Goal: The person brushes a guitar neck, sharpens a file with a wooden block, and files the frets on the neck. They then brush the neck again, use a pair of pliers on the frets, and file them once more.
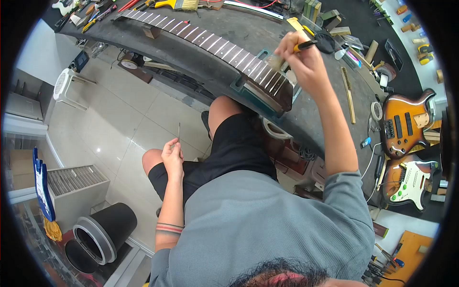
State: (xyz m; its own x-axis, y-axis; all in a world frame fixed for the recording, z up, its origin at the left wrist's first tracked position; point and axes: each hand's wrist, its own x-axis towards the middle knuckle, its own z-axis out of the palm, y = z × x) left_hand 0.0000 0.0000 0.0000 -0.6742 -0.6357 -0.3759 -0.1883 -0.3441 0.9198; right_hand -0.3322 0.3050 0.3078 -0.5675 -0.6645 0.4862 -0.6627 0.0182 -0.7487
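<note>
A long dark guitar neck [210, 44] with bright frets lies along the bench edge, its wide end on a green vise [260, 100]. Above that end my right hand [306, 62] is closed around a brush with a black and yellow handle [305, 46]. Its pale bristles are blurred and overlap the last frets. Resting near my left thigh, my left hand [173, 152] pinches a thin, slim metal tool [179, 130] that points up, away from the neck.
A wooden block [151, 31] sits under the neck's narrow end. Across the dark bench [330, 91] lie a yellow paintbrush [184, 4], a wooden-handled brush [348, 95] and a tape roll [376, 111]. Two guitar bodies [406, 123] are at the right. A white stool [71, 86] and black bin [112, 229] stand left.
</note>
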